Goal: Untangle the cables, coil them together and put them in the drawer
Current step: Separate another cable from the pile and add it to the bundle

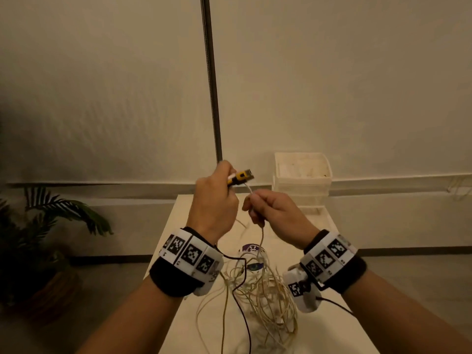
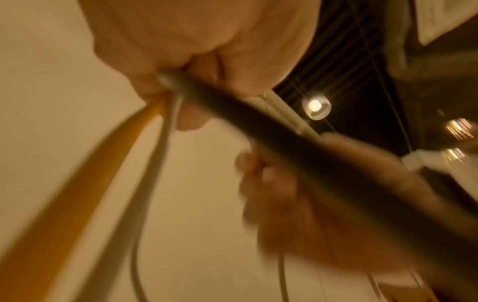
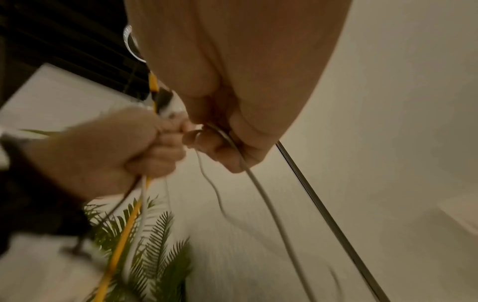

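My left hand (image 1: 217,198) is raised above the table and grips a bundle of cable ends, with a yellow and black USB plug (image 1: 241,177) sticking out to the right. In the left wrist view a yellow cable (image 2: 103,173) and a white cable (image 2: 155,169) hang from that fist. My right hand (image 1: 265,205) is just right of it and pinches a thin white cable (image 1: 261,238), seen also as the white cable (image 3: 258,183). That cable drops to a tangled pile of pale cables (image 1: 265,297) on the white table (image 1: 194,226).
A stack of white plastic drawers (image 1: 301,180) stands at the table's far right end. A potted palm (image 1: 51,226) is on the floor to the left. A dark vertical pole (image 1: 210,77) runs up the wall behind my hands.
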`<state>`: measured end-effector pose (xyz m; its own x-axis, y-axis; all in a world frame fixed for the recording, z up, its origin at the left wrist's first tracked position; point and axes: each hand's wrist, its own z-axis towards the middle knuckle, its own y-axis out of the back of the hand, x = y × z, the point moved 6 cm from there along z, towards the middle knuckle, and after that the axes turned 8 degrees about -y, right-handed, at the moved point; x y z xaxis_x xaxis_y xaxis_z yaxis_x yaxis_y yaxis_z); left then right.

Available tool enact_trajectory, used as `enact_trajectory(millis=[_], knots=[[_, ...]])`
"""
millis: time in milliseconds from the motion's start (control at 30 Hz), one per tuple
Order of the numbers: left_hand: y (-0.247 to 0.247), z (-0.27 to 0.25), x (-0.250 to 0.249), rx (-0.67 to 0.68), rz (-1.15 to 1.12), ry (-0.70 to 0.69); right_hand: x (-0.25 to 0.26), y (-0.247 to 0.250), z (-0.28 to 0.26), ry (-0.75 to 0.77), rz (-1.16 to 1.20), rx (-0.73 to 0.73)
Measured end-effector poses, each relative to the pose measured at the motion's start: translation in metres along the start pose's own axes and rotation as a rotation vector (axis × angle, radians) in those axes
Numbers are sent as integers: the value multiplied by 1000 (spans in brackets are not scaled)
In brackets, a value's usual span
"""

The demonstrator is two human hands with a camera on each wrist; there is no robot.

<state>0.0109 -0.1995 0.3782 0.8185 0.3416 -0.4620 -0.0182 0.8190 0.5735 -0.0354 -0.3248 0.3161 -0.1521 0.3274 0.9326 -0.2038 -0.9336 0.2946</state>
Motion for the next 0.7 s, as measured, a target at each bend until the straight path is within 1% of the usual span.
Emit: enact_trajectory(millis=[67, 100, 133, 167, 200, 267, 333, 367, 400, 433, 467, 533, 633, 700], knots=[[17, 7, 2, -179, -18, 26, -31, -15, -6, -93, -15, 47], [23, 10, 4, -234, -22, 31, -45, -21, -10, -147, -10, 68], [26, 11, 5, -233, -26, 37, -58, -25, -13, -190, 6, 69], [24, 11, 6, -183, -24, 43, -65, -24, -15, -213, 25, 54], [19, 8, 6, -102, -12, 44, -66, -22, -14, -219, 51, 34], [0, -3, 2, 103, 37, -5, -56, -14, -9, -209, 115, -1], [-21, -16, 2, 297, 82, -57, -42, -8, -3, -193, 244, -4], [-31, -21, 3, 384, 99, -47, -34, -6, -1, -187, 318, 8], [-39, -26, 5, 446, 107, -20, -28, -4, 1, -186, 378, 21], [-44, -28, 6, 468, 112, 4, -23, -2, 3, -184, 418, 34], [-44, -28, 6, 441, 105, 14, -18, 0, 5, -175, 443, 44], [-38, -23, 2, 322, 83, -1, -12, 7, 8, -129, 451, 31], [-27, -10, -2, 205, 72, -3, -14, 8, 9, -122, 292, 24], [-24, -6, 1, 179, 68, 15, -19, 4, 5, -161, 206, 47]])
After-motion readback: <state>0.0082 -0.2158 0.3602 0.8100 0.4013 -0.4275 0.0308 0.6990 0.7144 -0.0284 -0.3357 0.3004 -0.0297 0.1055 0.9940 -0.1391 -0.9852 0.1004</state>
